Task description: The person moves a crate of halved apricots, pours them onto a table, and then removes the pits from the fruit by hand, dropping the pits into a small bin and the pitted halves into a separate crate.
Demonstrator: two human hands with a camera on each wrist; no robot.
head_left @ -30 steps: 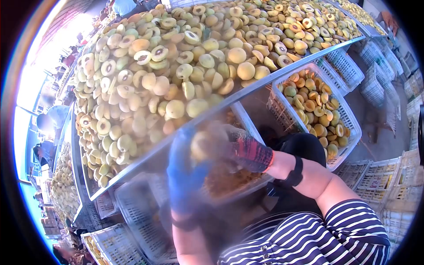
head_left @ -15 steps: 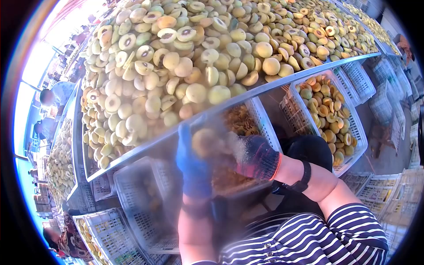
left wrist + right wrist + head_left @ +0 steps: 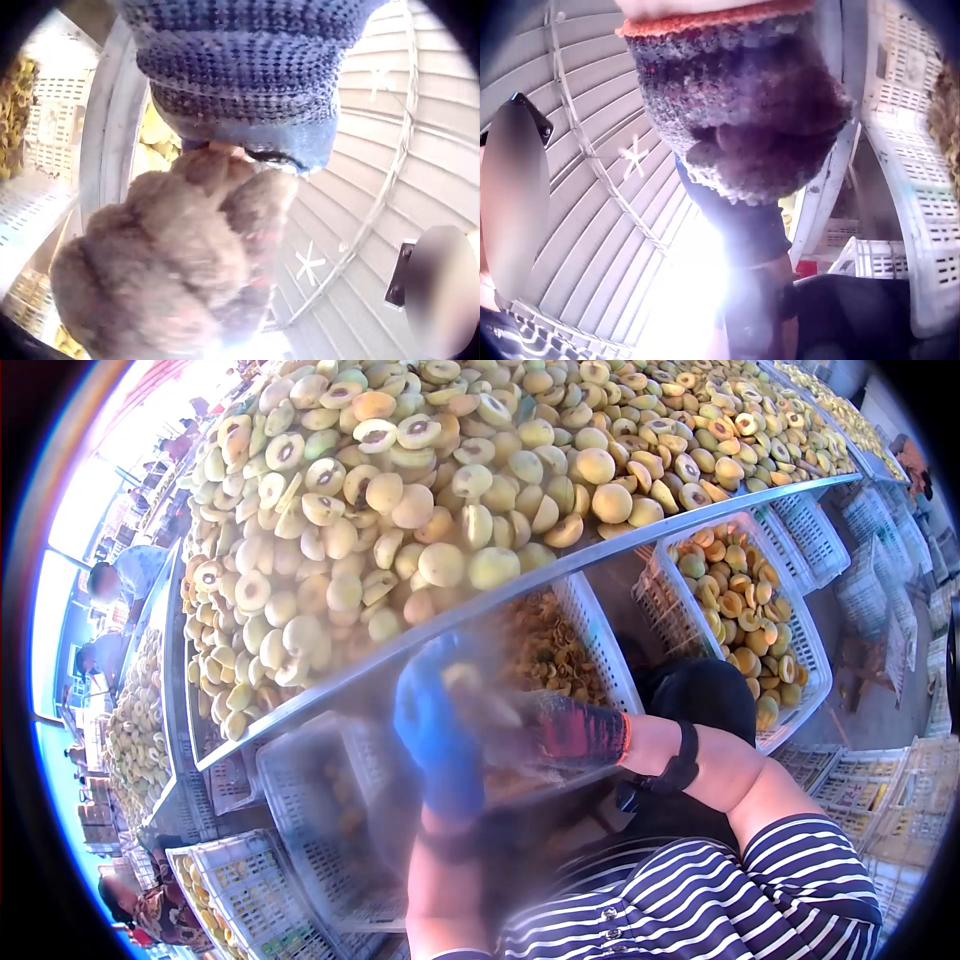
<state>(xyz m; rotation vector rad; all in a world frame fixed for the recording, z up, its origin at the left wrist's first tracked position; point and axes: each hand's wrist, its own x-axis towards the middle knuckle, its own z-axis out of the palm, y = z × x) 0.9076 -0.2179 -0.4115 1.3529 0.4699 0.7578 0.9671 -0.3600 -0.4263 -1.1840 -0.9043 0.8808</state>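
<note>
Halved fruit heaps high on the table [image 3: 680,525], above a white crate [image 3: 603,640] of brown scraps. Just short of the table edge, the blue-gloved left hand [image 3: 435,738] and, close beside, the dark-gloved right hand [image 3: 572,730], fingers curled, on what I can't tell; the left grasps one blurred yellowish fruit [image 3: 462,678].

No legible text (or numbers).

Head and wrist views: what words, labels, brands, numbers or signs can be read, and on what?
None can be read in any view.
White perforated plastic crate: no legible marking.
Black wristband: no legible marking.
Blue-gloved left hand and red-and-black-gloved right hand: no lettering shows.
Far background: too small and blurred to tell.
</note>
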